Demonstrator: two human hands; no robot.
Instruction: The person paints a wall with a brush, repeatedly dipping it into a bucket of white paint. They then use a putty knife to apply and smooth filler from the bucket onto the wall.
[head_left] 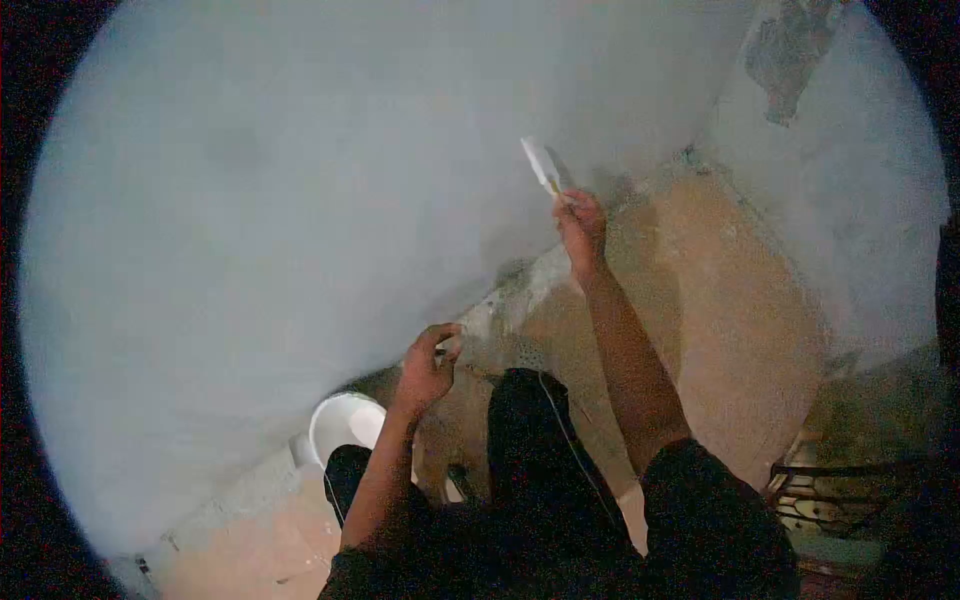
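Note:
My right hand (583,222) is closed round the handle of a paintbrush (541,163), reaching up and away from my body. The brush's long, flat white end lies close against the pale grey wall (300,180), with a shadow beside it. Lower down, my left hand (430,366) is near the foot of the wall, its fingers bent and a gap showing between thumb and forefinger. Left of that forearm stands a white bucket (314,432) with something white inside; my knee hides part of it.
Brown floor (735,260) meets the wall along a rough, white-splashed edge. A second wall (860,190) with a dark grey patch (788,55) rises at the right. A dark-framed rack (850,470) stands lower right. A thin cord runs over my right leg.

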